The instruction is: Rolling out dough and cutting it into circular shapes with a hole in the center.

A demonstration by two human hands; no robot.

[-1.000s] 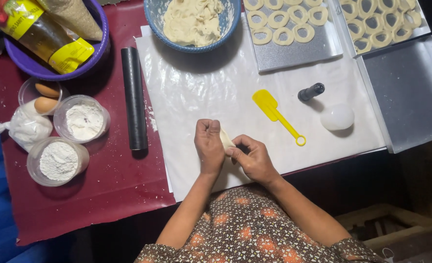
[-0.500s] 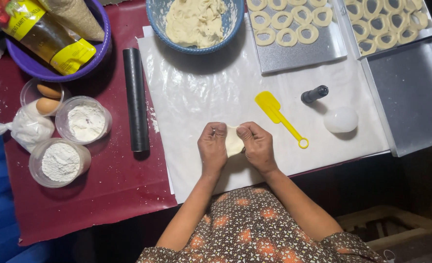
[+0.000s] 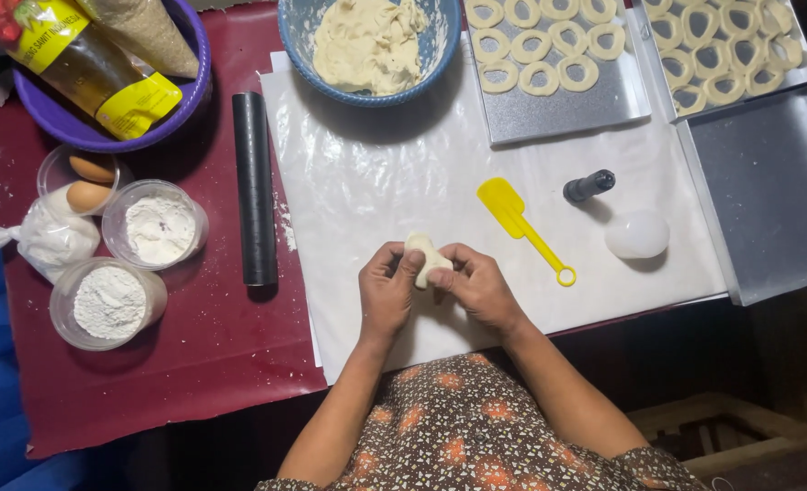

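We saw both hands meet over the near part of the white paper sheet [image 3: 376, 182] that covered the bench [image 3: 194, 364]. The left hand [image 3: 387, 295] and the right hand [image 3: 478, 286] held between them a small lump of pale dough [image 3: 426, 255]. The fingers of both hands were curled around the lump and pinched it from two sides, so it was lifted a little above the sheet.

Just to the right of the hands lay a yellow spatula [image 3: 517, 223], and farther right stood a small dark bottle [image 3: 589, 185] and a white round object [image 3: 637, 235]. At the far edge of the sheet stood a blue bowl [image 3: 440, 45] with more dough inside. To the right of it were two metal trays [image 3: 604, 105] that carried rows of dough rings.

To the left of the sheet a black rolling pin [image 3: 254, 186] lay on the red cloth. Still more to the left we saw two clear cups with white powder [image 3: 158, 227], a cup with two eggs [image 3: 90, 182], a tied plastic bag [image 3: 53, 241] and a purple bowl [image 3: 194, 68] that held a bottle of oil.
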